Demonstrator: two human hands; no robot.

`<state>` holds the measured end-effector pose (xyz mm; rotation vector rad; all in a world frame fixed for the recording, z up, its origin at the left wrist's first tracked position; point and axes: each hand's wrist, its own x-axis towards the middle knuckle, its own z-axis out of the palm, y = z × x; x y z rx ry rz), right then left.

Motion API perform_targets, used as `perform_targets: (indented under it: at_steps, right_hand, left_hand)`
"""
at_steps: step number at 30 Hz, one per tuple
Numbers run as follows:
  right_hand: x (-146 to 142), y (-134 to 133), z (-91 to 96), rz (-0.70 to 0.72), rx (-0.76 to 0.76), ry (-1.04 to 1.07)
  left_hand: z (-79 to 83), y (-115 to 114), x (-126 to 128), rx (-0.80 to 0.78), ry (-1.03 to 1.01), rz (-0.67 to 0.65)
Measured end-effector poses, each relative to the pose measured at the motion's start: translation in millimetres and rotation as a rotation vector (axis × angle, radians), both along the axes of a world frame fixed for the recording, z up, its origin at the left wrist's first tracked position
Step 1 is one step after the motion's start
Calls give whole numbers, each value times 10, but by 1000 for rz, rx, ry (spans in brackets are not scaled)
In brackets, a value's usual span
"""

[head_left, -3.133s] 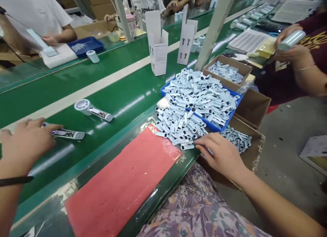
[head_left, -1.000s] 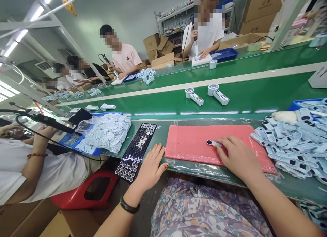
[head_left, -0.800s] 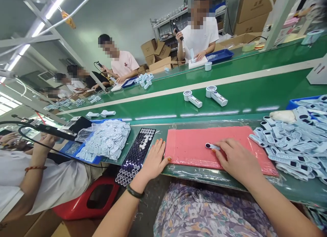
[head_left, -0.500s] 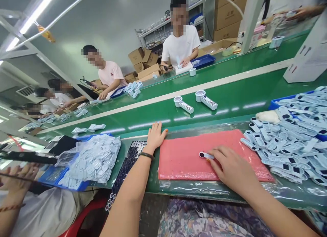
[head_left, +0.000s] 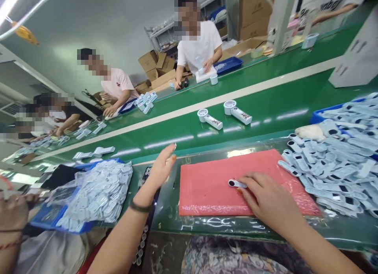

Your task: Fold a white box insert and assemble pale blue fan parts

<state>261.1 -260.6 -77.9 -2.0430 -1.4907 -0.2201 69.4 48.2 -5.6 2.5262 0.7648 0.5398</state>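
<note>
Change: the left hand point(head_left: 162, 166) is lifting off the table edge and is now hanging in the air over the green belt's point(head_left: 265, 104) near side, while the right hand point(head_left: 267, 199) is staying put on the pink mat point(head_left: 206, 187).
Left fingers: they are stretching out straight and close together, palm turned sideways, gripping nothing and touching nothing.
Right fingers: they are curling loosely, fingertips point(head_left: 241, 182) pressing down on the tail end of the small blue part point(head_left: 236, 183); whether they are pinching it or only pinning it, I cannot tell.
Small blue part: it is lying flat near the middle of the pink mat, its dark round end pointing left, clear of the hand.
Pile on the right: loose blue parts point(head_left: 327, 167) are spilling across the table just beside the mat's right edge.
Blue tray, right: the tray point(head_left: 317, 117) is sitting behind that pile, heaped with more of the same parts, with a pale cloth point(head_left: 307, 132) resting at its front.
Blue tray, left: this tray point(head_left: 44, 223) is carrying a clear bag of pale blue pieces point(head_left: 97, 191), bulging over its rim.
Dark sheet: a black sheet of round stickers point(head_left: 141, 242) is showing under the left forearm, between the bag and the mat.
Belt: two handheld fans point(head_left: 224, 114) are lying side by side, well apart from both hands.
Far side: people in light shirts are working across the belt.
</note>
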Motion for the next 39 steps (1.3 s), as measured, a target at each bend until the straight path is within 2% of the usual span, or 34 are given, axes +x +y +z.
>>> perform_targets:
  at_steps: [3,5,7,10,14,20,26,29,33,36,39]
  right_hand:
    - [13,-20,-19,6,-4,-23]
    - [18,-32,-25,8,-28,-30]
    - [19,-43,-20,5,-51,-34]
    - [14,-55,-6,9,-69,-35]
    - [5,-58,0,-8,-67,-58]
    - [1,-48,-11,-28,-81,-85]
    - [8,-55,-16,-15,-70,-51]
    - [9,-56,-24,-7,-67,-37]
    - [9,-42,-33,-6,-59,-39]
    - [7,-31,-49,0,-48,-34]
    - [2,-22,-71,-5,-37,-17]
  left_hand:
    - [-152,-773,-777,40,204,-83]
    - [-280,-1168,-1117,80,271,-65]
    - [-400,-1411,-1285,102,251,-23]
    - [-512,-1534,-1319,96,161,3]
    - [-504,-1488,-1279,105,119,-26]
    - [-395,-1347,-1235,200,269,-45]
    - [-451,-1086,-1093,252,180,84]
    - [-498,-1061,-1082,237,161,0]
    - [-501,-1007,-1048,259,332,-103]
    - [-478,-806,-875,251,417,-156]
    - [-481,-438,-528,258,422,-201]
